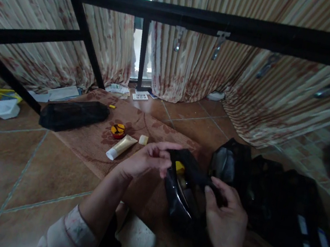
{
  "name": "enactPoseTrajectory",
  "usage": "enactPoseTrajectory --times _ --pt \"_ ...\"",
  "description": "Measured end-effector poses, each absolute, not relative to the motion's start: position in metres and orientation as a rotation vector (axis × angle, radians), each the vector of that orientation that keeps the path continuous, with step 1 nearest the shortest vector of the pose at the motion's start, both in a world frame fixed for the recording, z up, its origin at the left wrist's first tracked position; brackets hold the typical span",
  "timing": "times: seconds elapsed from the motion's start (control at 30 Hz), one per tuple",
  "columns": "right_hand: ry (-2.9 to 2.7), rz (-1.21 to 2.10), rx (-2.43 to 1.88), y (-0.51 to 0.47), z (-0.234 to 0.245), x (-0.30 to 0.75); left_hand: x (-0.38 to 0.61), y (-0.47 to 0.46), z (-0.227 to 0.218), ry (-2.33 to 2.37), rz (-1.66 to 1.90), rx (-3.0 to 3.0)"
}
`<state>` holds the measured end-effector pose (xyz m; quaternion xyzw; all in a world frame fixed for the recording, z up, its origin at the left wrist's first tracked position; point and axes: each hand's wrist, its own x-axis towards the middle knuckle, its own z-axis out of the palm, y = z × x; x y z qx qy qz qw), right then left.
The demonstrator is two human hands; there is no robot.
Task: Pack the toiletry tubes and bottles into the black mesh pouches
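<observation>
Striped curtains hang behind a black frame over a tiled floor with a brown rug, on which lie a tube, a round tin and a long black bag. Above the rug's near edge, the left hand pinches the far rim of a black pouch. The right hand grips its near side, holding it open on something yellow, just beside more black bags.
</observation>
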<state>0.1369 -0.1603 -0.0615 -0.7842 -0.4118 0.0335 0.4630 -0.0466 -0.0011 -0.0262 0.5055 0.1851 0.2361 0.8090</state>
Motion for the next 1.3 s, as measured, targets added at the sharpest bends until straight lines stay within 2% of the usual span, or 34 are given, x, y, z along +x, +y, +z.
enactPoseTrajectory --times 0.1,0.2,0.5,0.87,1.1,1.3 --pt "-1.084 0.002 -1.953 -0.159 -0.059 0.135 -0.03 0.008 -0.043 0.707 0.929 1.029" --pt "-1.172 -0.02 -2.046 -0.156 -0.06 0.133 -0.014 0.005 -0.053 0.885 1.023 1.076" --pt "-1.261 -0.035 -2.444 -0.151 -0.065 0.13 -0.017 -0.007 -0.045 0.749 0.644 1.172" --pt "-1.239 -0.027 -2.132 -0.15 -0.064 0.127 -0.045 0.005 -0.029 0.654 0.4 1.103" --pt "-1.228 0.032 -2.02 -0.151 -0.06 0.125 -0.043 0.007 -0.034 0.725 0.422 1.138" --pt "-1.292 -0.278 -1.932 -0.157 -0.044 0.116 -0.04 0.009 -0.035 0.776 0.465 1.158"
